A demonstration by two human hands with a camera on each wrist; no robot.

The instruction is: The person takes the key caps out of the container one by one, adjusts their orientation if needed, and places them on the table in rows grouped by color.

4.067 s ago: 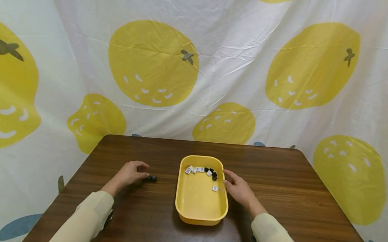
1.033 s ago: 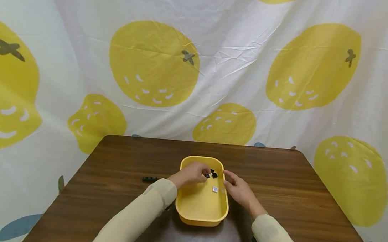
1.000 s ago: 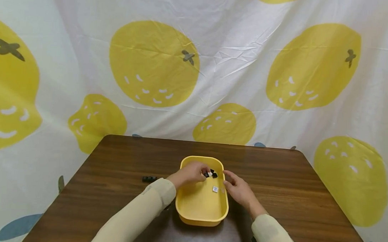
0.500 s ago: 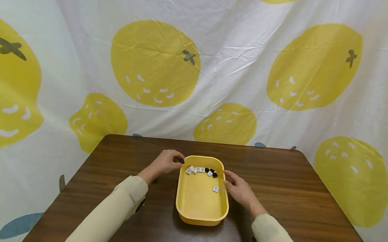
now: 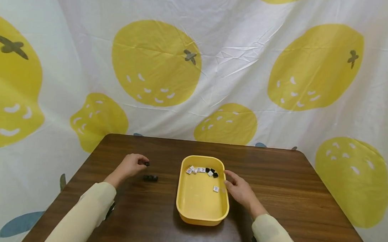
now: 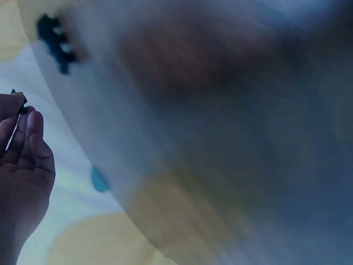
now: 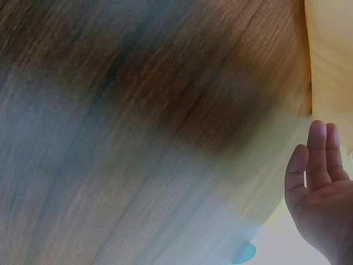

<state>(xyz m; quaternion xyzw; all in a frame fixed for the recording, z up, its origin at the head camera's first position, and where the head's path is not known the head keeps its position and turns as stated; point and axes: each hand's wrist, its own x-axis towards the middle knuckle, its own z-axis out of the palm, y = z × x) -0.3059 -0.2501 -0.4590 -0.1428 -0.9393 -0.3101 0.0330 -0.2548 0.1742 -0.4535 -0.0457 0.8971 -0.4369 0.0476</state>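
Note:
My left hand (image 5: 129,166) pinches a small black square piece (image 5: 147,164) over the left of the table; the left wrist view shows this piece (image 6: 22,104) between thumb and fingertips. Just nearer stands a short row of black pieces (image 5: 150,178), set side by side. My right hand (image 5: 240,189) rests with its fingertips at the right wall of a yellow tray (image 5: 197,204), and its fingers (image 7: 317,149) look nearly straight in the right wrist view. Along the tray's far end lie several white pieces (image 5: 198,170) with dark print and black pieces (image 5: 215,175).
A single white piece (image 5: 216,189) lies apart near the tray's right wall. The brown wooden table (image 5: 287,195) has rounded far corners. Right behind it hangs a white cloth (image 5: 234,65) printed with yellow lemons.
My left hand has gone from inside the tray over its left rim to the table's left, carrying a black piece. The right hand has stayed at the tray's right wall.

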